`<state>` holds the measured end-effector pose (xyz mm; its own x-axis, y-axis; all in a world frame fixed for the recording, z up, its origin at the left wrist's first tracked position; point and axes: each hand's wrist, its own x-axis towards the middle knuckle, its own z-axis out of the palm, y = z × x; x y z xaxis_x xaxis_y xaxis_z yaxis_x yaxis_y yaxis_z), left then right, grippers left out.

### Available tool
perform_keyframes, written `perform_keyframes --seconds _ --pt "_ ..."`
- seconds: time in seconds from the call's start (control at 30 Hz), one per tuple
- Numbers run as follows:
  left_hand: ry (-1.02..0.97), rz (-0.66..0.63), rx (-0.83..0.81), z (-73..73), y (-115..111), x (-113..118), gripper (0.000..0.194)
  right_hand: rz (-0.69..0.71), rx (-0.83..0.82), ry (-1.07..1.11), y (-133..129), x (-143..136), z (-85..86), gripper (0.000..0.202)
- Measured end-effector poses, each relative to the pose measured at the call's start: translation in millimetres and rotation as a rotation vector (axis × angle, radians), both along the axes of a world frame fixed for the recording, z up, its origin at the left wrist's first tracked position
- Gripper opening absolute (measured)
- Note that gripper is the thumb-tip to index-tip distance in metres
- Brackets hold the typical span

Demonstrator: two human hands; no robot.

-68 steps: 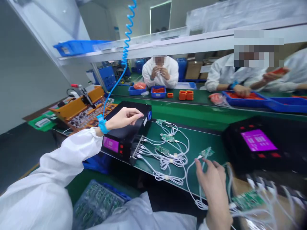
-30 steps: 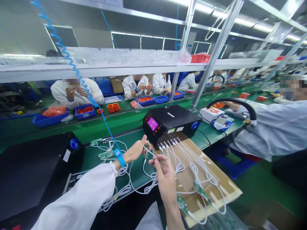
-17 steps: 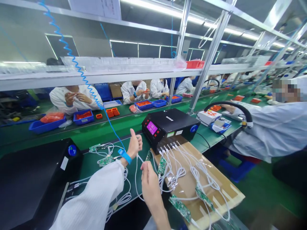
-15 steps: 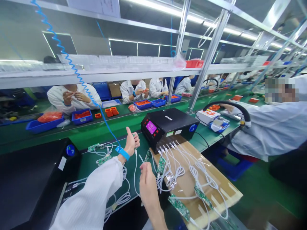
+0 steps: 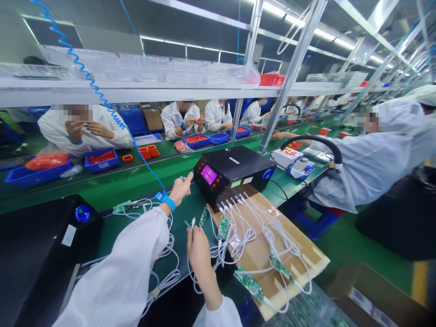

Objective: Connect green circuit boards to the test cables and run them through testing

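Note:
My left hand (image 5: 181, 190), with a blue wrist strap (image 5: 166, 200) and coiled cord, is raised left of the black tester box (image 5: 235, 170) with its lit pink screen. Its fingers are curled around something small that I cannot make out. Lower down, my right hand (image 5: 198, 245) is closed on a white USB cable, its plug (image 5: 193, 221) pointing up past the fingertips. Right of that hand, green circuit boards (image 5: 223, 228) hang on white cables (image 5: 247, 236) plugged into the tester's front. Another circuit board (image 5: 249, 285) lies on the brown cardboard (image 5: 254, 213).
A second black box (image 5: 41, 245) stands at the left. Behind it lie a circuit board (image 5: 122, 206) and looped cables (image 5: 170, 277). Across the bench, people in white coats work beside blue trays (image 5: 101, 161) of orange parts. One person (image 5: 368, 154) sits at the right.
The white cable's plug end, earlier at my left hand, now shows in my right hand. My left hand has turned, thumb toward the tester. The view has shifted slightly.

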<state>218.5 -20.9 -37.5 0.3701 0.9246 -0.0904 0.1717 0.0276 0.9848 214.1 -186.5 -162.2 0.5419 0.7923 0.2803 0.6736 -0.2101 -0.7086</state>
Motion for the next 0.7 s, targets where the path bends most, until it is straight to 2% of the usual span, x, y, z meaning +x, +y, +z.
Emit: perform_keyframes --seconds 0.07,0.17,0.27,0.33,0.47,0.53,0.6,0.7 --pt "0.134 -0.104 -0.009 -14.1 -3 -1 0.054 -0.028 -0.038 0.023 9 3 -1.6 0.022" --pt "0.277 -0.184 -0.014 -39.8 -15 1 0.041 -0.029 -0.074 0.046 17 12 0.2 0.017" --pt "0.332 -0.225 0.029 -60.4 -20 4 0.035 -0.041 -0.011 0.024 16 25 4.9 0.022" --pt "0.342 -0.274 0.044 -69.3 -20 5 0.032 -0.105 0.002 -0.012 15 35 10.6 0.028" --pt "0.342 -0.366 0.053 -77.0 -21 7 0.038 -0.176 -0.195 -0.041 20 50 27.4 0.035" --pt "0.327 -0.387 0.077 -76.8 -25 8 0.047 -0.190 -0.252 -0.053 21 52 36.0 0.030" --pt "0.306 -0.399 0.104 -75.2 -31 8 0.056 -0.230 -0.233 -0.070 20 53 43.6 0.023" --pt "0.248 -0.470 0.128 -72.7 -44 6 0.068 -0.270 -0.163 -0.024 14 55 53.3 0.023"
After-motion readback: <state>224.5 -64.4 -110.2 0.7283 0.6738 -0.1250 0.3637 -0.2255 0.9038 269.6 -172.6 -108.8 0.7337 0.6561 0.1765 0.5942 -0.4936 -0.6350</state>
